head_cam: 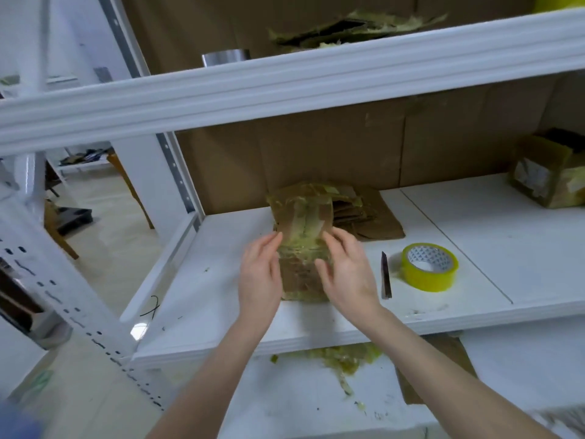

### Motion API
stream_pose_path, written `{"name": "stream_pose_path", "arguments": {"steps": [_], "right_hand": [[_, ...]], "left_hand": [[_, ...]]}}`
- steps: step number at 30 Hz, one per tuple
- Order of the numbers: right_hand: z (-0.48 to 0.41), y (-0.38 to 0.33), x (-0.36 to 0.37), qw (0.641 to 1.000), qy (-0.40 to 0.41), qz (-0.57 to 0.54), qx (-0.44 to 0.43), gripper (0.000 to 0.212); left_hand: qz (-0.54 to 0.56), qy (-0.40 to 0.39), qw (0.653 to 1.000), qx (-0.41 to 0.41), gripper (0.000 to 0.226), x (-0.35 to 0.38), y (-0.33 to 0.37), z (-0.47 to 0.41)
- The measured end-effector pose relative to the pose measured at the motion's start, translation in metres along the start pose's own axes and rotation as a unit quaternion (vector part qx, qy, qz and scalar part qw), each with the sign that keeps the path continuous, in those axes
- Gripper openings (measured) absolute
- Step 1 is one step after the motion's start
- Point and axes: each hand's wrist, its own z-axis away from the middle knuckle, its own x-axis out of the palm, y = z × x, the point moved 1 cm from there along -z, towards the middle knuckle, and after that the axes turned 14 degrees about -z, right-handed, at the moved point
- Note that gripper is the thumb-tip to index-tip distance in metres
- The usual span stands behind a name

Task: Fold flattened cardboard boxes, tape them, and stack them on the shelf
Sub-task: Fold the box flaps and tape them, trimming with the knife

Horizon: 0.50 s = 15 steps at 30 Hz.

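Head view: our left hand (261, 270) lies straight-fingered against the taped cardboard box (302, 223), near the front edge of the shelf (221, 296); our right hand (348, 274) presses relaxed fingers onto it; cutter (385, 275) and tape roll (430, 267) lie rightward.

Metal cylinder (226, 57) up top; dark blade (385, 275) lying flat; black wire (151, 308) left.

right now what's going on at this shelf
A person is working on a small tape-covered cardboard box standing on the white shelf. The left hand presses against its left side and the right hand lies against its front. A yellow tape roll and a dark cutter lie untouched to the right, with flattened cardboard stacked behind.
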Motion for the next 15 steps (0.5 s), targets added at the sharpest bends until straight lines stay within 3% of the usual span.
{"name": "stream_pose_path", "arguments": {"steps": [4, 6, 11, 15], "right_hand": [[-0.008, -0.013, 0.016, 0.991, -0.1, 0.079, 0.028, 0.056], [-0.007, -0.009, 0.016, 0.986, -0.127, 0.09, 0.061, 0.056], [-0.011, -0.003, 0.015, 0.985, -0.105, 0.071, 0.12, 0.056], [-0.019, -0.001, 0.017, 0.983, -0.053, 0.079, 0.157, 0.069]], "left_hand": [[-0.032, -0.121, 0.991, 0.041, 0.038, 0.026, 0.006, -0.013], [-0.027, -0.136, 0.989, 0.044, 0.037, 0.031, 0.0, -0.012], [0.047, -0.166, 0.985, -0.028, 0.055, 0.027, -0.013, -0.017], [0.065, -0.182, 0.98, -0.036, 0.068, 0.032, -0.016, -0.018]]}}
